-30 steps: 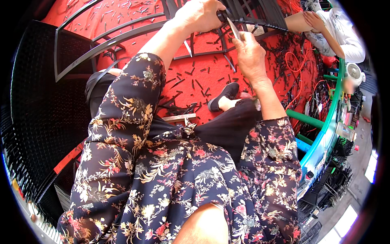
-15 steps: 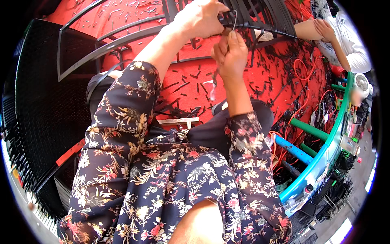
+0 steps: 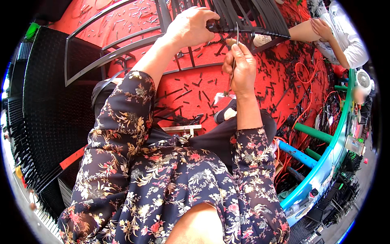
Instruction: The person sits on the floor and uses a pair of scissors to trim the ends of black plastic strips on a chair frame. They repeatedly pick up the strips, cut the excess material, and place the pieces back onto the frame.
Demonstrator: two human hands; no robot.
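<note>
My right hand [image 3: 242, 67] is closed around a thin curved metal tool [image 3: 237, 35], held upright with its bent tip pointing up. The tool's lower end runs down past my palm. My left hand [image 3: 191, 27] pinches a dark bundle of black strip [image 3: 213, 26] at the wrapped bar of a black metal frame [image 3: 101, 53]. Just beyond both hands, many flat black strips [image 3: 227, 14] stretch side by side over the frame. The tool's tip stands close to these strips; whether it touches them I cannot tell.
Short black offcuts lie over the red floor covering [image 3: 187, 87]. A black woven panel [image 3: 57, 105] stands at my left. On the right are a blue-green curved rail [image 3: 325, 162], green and blue tubes, orange cords and a small white fan [image 3: 362, 82]. Another person's arm [image 3: 331, 38] rests at far right.
My right hand has moved right and slightly down, away from the left, and more of the tool shows. My left hand has shifted a little left. The view has shifted slightly too.
</note>
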